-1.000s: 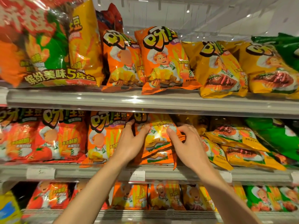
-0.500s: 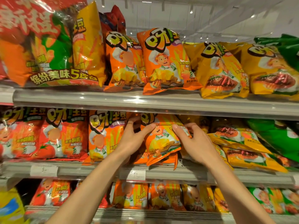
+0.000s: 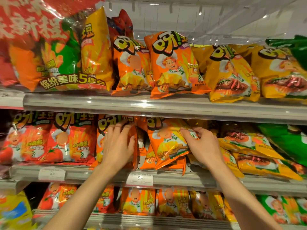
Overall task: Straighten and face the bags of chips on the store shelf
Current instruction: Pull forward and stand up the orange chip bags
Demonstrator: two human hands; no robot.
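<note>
On the middle shelf (image 3: pixel 182 179) several orange chip bags stand in a row. My left hand (image 3: pixel 118 145) lies flat with spread fingers against an upright orange bag (image 3: pixel 102 130), its thumb at that bag's right edge. Right of it, a tilted orange bag (image 3: pixel 166 146) leans to the left with its bottom corner lifted. My right hand (image 3: pixel 201 145) pinches this tilted bag's upper right edge. More orange bags sit behind and beneath the tilted one.
Yellow steak-flavour bags (image 3: pixel 254 150) lie slumped flat to the right, with green bags (image 3: pixel 287 140) beyond. Red tomato bags (image 3: pixel 49 140) stand at the left. The upper shelf (image 3: pixel 149 105) carries orange and yellow bags close overhead. A lower shelf holds more bags.
My left hand has moved left from the tilted orange bag onto the neighbouring upright bag. My right hand has kept hold of the tilted bag, which has turned more upright.
</note>
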